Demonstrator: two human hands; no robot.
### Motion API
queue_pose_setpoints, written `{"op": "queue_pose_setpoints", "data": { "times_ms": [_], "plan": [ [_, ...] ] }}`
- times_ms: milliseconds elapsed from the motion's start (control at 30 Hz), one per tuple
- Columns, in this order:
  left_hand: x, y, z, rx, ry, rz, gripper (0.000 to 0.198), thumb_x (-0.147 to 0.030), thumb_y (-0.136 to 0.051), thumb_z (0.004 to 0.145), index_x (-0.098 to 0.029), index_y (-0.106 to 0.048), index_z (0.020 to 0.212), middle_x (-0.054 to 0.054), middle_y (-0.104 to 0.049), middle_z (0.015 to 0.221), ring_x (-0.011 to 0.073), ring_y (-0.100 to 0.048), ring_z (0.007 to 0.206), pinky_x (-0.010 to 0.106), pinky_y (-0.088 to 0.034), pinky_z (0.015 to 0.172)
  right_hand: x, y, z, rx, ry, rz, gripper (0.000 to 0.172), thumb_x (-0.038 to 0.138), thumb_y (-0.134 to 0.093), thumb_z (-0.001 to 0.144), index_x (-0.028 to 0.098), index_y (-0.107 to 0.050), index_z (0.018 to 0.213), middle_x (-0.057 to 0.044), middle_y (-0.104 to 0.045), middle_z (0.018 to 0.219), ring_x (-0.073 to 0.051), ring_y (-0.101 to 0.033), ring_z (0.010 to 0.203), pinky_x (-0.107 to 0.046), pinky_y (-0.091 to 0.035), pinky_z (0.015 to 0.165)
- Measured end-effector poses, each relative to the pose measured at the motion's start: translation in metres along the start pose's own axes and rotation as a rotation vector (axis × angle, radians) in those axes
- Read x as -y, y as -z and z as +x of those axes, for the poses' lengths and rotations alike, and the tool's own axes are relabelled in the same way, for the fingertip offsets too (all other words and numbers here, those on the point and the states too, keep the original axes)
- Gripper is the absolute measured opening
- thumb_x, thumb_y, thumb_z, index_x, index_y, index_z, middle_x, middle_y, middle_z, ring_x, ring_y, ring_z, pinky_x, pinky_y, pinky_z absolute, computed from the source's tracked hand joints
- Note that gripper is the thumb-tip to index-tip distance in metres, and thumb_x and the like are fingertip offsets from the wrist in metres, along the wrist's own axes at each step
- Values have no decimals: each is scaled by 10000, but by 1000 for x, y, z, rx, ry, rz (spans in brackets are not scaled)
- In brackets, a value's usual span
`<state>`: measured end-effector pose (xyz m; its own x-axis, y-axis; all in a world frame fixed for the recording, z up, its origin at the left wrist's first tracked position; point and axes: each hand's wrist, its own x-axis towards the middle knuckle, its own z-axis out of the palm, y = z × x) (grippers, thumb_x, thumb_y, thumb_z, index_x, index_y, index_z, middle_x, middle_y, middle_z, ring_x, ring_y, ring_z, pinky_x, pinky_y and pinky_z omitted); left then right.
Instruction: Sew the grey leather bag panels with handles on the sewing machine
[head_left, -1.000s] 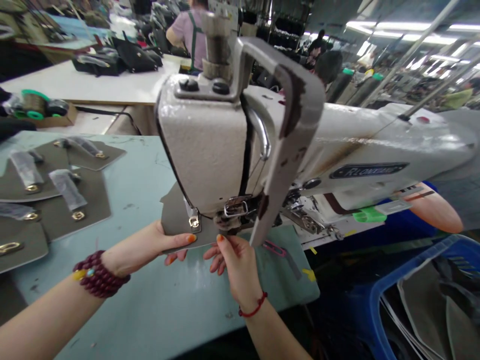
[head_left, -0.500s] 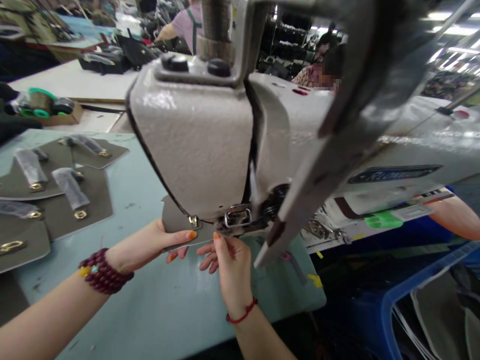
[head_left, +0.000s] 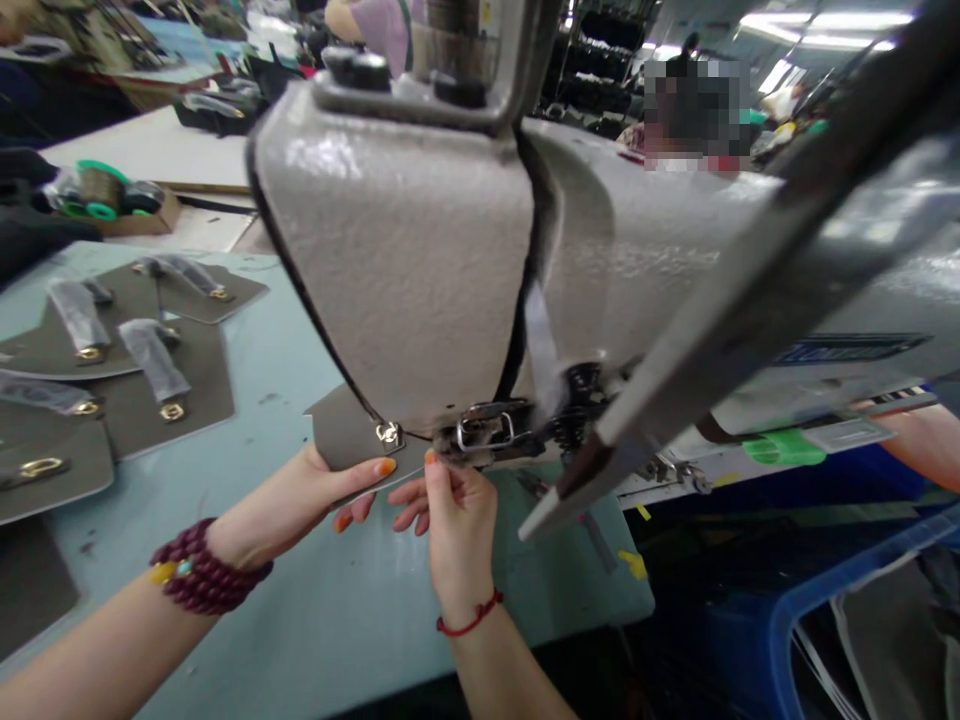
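A grey flat panel (head_left: 341, 425) with a small gold metal fitting (head_left: 388, 435) lies partly under the head of a sewing machine (head_left: 397, 240). My left hand (head_left: 319, 490) grips the panel's near edge, thumb on top and fingertips below. At the same edge, close beside the machine's presser area (head_left: 480, 430), my right hand (head_left: 461, 520) pinches the panel with the thumb above. Its other fingers are half curled underneath. The machine head hides the panel's far part and the needle.
On the pale green tabletop (head_left: 255, 620), several grey panels (head_left: 206, 380) with plastic-wrapped straps lie at left. A blue bin (head_left: 784, 640) holding grey pieces stands at lower right. A blurred metal bar (head_left: 675, 350) crosses before the machine. Thread spools (head_left: 101, 190) sit in a box behind.
The view has shifted slightly. The panel is turned a little, its left corner further left and its near edge slanting more. Both hands keep their hold on it.
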<state>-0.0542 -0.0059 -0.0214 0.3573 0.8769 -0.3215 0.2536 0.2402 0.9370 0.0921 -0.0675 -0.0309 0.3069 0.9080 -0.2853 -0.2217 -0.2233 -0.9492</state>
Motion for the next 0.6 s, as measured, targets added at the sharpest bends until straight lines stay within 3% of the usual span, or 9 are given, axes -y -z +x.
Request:
{"op": "queue_pose_setpoints", "data": {
  "times_ms": [100,200,367,500,600],
  "plan": [
    [3,-11,-13,8,50,-24,442,-494,-685,802,-166,-616,514,-28,-540,421,83,-434,398,184,-362,405,1,3,-1,10,-15,-17,464,358,-475,908,158,-589,505,-24,-639,468,-76,-507,337,-154,-316,377],
    [7,-29,-28,-92,-7,-7,498,-475,-649,842,-185,-556,448,-21,-550,423,99,-489,425,204,-420,473,1,7,-2,1,-52,2,458,356,-500,882,171,-546,465,0,-581,414,-70,-451,314,-159,-308,367],
    [14,-71,-50,-288,-147,-3,429,-408,-568,908,-199,-600,534,-24,-583,494,115,-544,489,215,-466,567,6,16,-4,-29,-33,-9,458,334,-533,853,187,-467,424,40,-471,351,-61,-392,299,-158,-296,355],
    [13,-103,-59,-401,-177,-24,408,-411,-553,910,-207,-599,559,-9,-600,526,143,-581,520,239,-500,573,13,28,-3,69,-71,-16,525,397,-509,892,208,-391,417,66,-374,322,-73,-379,244,-179,-280,315],
    [8,-125,-58,-465,-121,-70,438,-482,-542,894,-228,-565,539,24,-627,558,180,-607,539,282,-531,569,19,39,1,118,-55,-89,520,443,-520,904,215,-373,460,74,-368,333,-75,-366,231,-183,-260,295]
  ]
}}
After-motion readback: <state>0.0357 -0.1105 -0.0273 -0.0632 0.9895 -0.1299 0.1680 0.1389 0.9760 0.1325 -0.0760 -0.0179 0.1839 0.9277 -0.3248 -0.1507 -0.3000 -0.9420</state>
